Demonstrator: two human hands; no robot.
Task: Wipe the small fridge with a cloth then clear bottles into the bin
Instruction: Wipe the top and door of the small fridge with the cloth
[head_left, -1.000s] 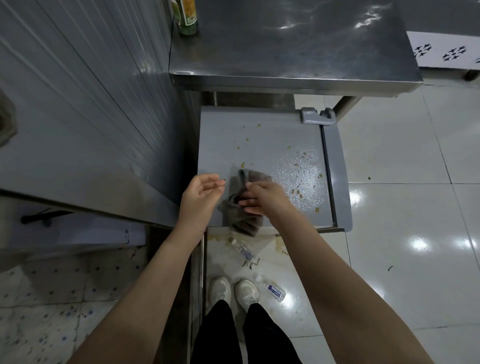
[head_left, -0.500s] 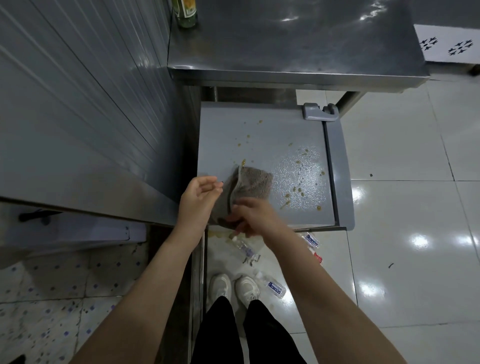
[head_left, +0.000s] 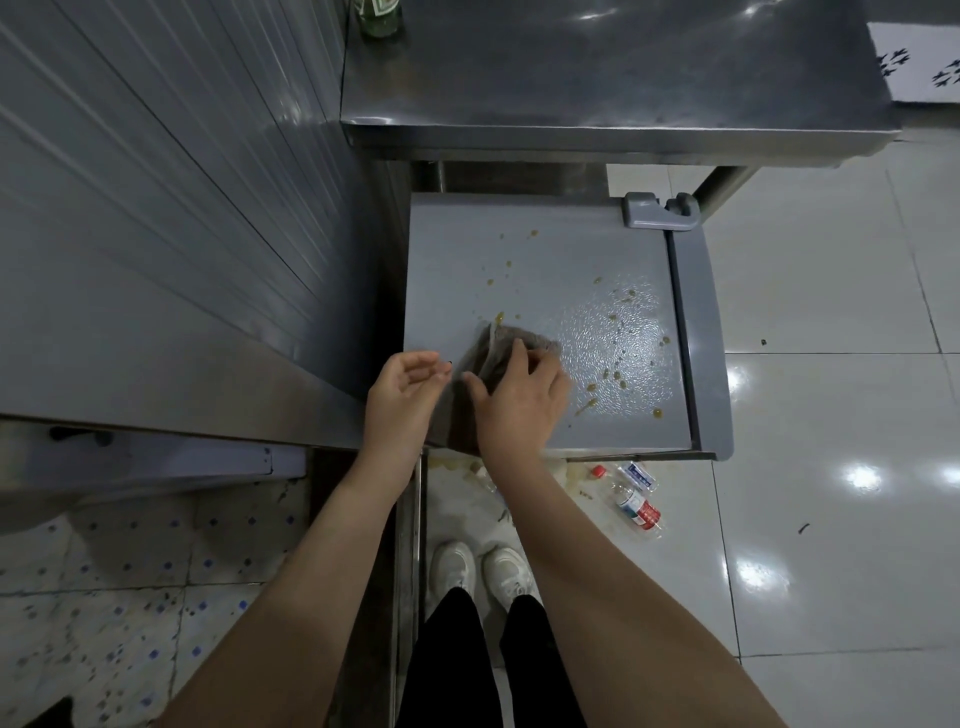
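The small grey fridge shows its top, dotted with yellow-brown spots, mostly on its right half. A grey-brown cloth lies at the top's near left part. My right hand presses on the cloth with straight, spread fingers. My left hand is loosely curled beside it, fingertips at the cloth's left edge; whether they pinch it is unclear. Two plastic bottles lie on the floor in front of the fridge: a red-labelled one and a blue-labelled one.
A steel table overhangs the fridge's far side, with a green bottle at its left corner. A ribbed metal wall runs along the left. My white shoes stand before the fridge. Glossy tiles lie to the right.
My right hand moved from the cloth's near edge up onto the cloth and now lies flat on it. The cloth has spread out. My left hand stayed beside it.
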